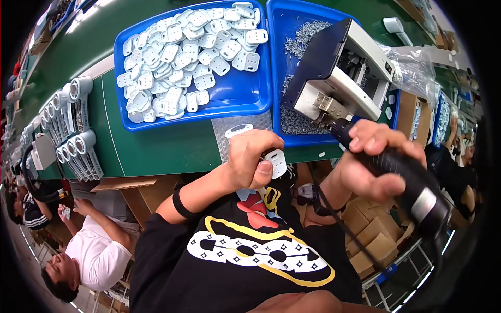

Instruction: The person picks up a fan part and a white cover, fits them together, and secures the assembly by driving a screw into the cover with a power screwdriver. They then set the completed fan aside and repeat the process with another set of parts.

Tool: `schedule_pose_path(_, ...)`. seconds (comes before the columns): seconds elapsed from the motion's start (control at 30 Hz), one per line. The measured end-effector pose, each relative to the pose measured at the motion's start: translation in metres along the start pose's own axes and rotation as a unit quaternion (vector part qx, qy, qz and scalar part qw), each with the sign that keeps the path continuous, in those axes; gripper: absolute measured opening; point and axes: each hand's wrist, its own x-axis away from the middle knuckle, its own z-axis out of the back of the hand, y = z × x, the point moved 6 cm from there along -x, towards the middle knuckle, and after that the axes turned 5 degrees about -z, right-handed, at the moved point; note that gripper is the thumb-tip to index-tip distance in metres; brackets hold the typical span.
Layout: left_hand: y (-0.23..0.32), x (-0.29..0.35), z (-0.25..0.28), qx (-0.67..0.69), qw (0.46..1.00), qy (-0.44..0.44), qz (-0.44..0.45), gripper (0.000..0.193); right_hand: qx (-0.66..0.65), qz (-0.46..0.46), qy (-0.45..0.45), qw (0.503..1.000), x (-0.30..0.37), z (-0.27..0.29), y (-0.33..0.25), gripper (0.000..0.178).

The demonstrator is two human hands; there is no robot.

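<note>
My left hand [246, 156] is closed around a small white plastic cover [276, 164] with several holes in its face. Some dark part shows behind the cover, mostly hidden by my fingers. In my right hand [373, 156] is a black electric screwdriver [417, 201], gripped along its body. Its nose [342, 130] points at the metal outlet block [330, 107] of a screw feeder [334, 78]; whether the tip touches cannot be made out. The feeder stands in a blue tray [275, 31] among loose screws [302, 41].
Left of the feeder, a blue tray [235, 96] holds a heap of white covers [182, 60]. A white oval piece [238, 130] lies on bubble wrap [220, 140]. White-handled assemblies [78, 154] line the green table [156, 156] at left. A person [99, 245] works there. Cardboard [373, 240] sits below right.
</note>
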Motion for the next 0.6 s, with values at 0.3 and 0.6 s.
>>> schedule_pose_path(0.3, -0.002, 0.001, -0.004, -0.01, 1.0, 0.021, 0.003, 0.033, -0.233, -0.069, -0.142, 0.96, 0.021, -0.009, -0.053, 0.06)
schedule_pose_path(0.6, 0.0, -0.006, -0.001, -0.037, 0.999, 0.01, -0.007, 0.033, -0.183, -0.113, -0.321, 0.922, 0.012, -0.044, -0.066, 0.06)
